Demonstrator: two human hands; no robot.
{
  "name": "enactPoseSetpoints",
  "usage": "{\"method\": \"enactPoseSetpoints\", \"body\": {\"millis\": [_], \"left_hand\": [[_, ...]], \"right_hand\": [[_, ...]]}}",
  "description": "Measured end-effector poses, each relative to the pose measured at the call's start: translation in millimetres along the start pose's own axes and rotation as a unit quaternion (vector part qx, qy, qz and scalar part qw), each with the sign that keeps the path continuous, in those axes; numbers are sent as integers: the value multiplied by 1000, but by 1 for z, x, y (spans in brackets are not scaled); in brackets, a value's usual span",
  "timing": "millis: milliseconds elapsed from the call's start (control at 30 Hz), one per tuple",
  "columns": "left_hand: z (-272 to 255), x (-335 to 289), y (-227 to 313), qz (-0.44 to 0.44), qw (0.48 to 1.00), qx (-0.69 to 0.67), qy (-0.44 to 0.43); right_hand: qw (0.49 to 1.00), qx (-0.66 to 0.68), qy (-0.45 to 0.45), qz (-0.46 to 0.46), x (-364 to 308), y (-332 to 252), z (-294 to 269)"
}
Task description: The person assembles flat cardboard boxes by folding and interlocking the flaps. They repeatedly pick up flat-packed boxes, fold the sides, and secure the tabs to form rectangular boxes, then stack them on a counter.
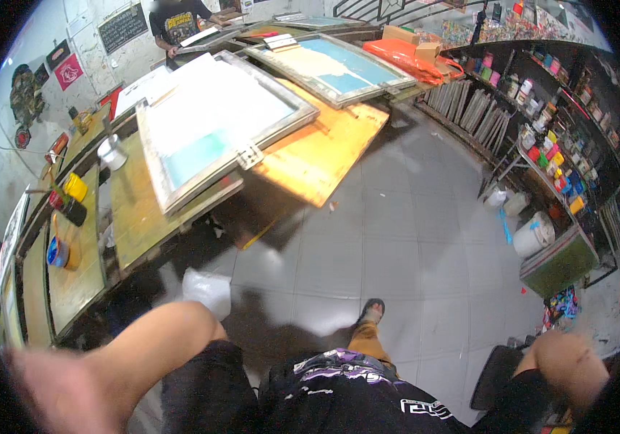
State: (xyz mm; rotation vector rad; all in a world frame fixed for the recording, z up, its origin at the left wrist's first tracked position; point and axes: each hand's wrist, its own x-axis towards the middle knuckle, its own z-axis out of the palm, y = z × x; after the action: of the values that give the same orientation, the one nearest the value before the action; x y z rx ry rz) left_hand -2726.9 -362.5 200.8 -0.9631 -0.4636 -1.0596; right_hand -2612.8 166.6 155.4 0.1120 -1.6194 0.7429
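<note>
The step in hand looks like a pause between handlings, perhaps a turn or a walk past the work, since one sandalled foot [373,311] stands forward on the grey tiled floor [411,224] and neither arm reaches in over the work. The person's left hand [57,390] shows at the near left edge, too blurred to tell whether its grip is released, clenched or holding something; the right hand is out of view, only a bent bare arm [569,369] showing at the near right, so its grip cannot be told either. Nearest the left hand stands the long olive-yellow wooden desk [133,217], and on its near left part a small round pot with blue inside [57,252]; farther along are a bright yellow tub [75,186] and a white pot with an upright handle [112,153]. Farther off, left of centre, the large wooden-framed screen with white and pale aqua mesh [223,119] lies over the desk, its right side above a flat orange-brown wooden board [324,152]. Beyond it to the right lies a second framed screen with blue and cream mesh [335,61], while a co-worker in a black shirt [180,25] stands at the far side. As a judgement, any next handling there calls for coming closer to the desk's edge and bringing both hands forward, with the left elbow kept clear of the blue-filled pot.
</note>
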Motion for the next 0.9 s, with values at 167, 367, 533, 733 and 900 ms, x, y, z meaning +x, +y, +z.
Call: {"method": "enactPoseSetpoints", "body": {"millis": [167, 367, 533, 733, 900], "left_hand": [[12, -236, -79, -241, 879, 358, -201], [95, -399, -190, -442, 662, 369, -481], [139, -484, -277, -451, 628, 398, -494], [155, -601, -350, -499, 581, 489, -418], [198, -715, -484, -484, 600, 508, -383]], "right_hand": [[998, 66, -3, -17, 49, 176, 38], [975, -38, 25, 217, 45, 402, 152], [946, 97, -74, 301, 63, 526, 311], [912, 209, -140, 325, 90, 661, 489], [896, 249, -249, 271, 156, 778, 608]]}}
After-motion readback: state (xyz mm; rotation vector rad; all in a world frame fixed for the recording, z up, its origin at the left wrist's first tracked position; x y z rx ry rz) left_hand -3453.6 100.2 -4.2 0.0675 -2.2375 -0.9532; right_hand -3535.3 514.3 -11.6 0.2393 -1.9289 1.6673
